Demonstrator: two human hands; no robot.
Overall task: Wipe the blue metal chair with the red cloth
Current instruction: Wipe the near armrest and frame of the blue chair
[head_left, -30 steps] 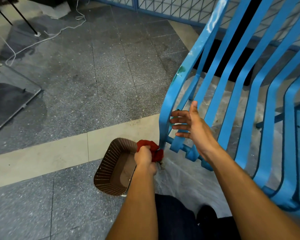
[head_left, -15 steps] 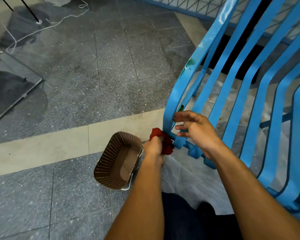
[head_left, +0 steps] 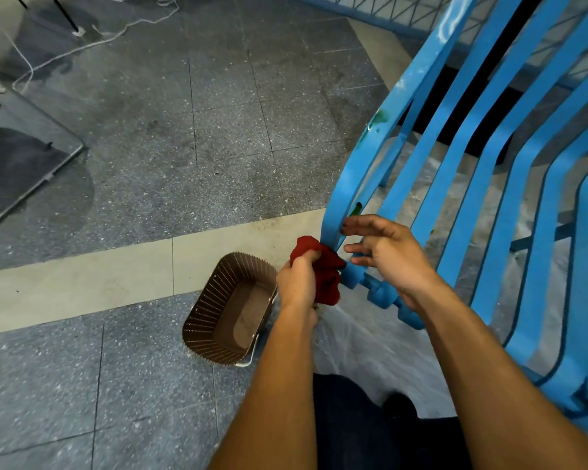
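The blue metal chair with long slats fills the right side, tilted toward me. My left hand grips the bunched red cloth and holds it against the lower end of the chair's outermost slat. My right hand is beside the cloth at the same slat's end, fingers loosely bent toward the blue metal, thumb near the slat's inner edge. Green paint marks show on that slat.
A brown ribbed basket sits on the floor just left of my left hand. Clear plastic sheeting lies under the chair. A metal frame and white cord lie at far left. A blue mesh fence runs behind.
My left hand has carried the red cloth up from over the basket to the slat's lower end. My right hand has closed in from a spread pose onto the slat.
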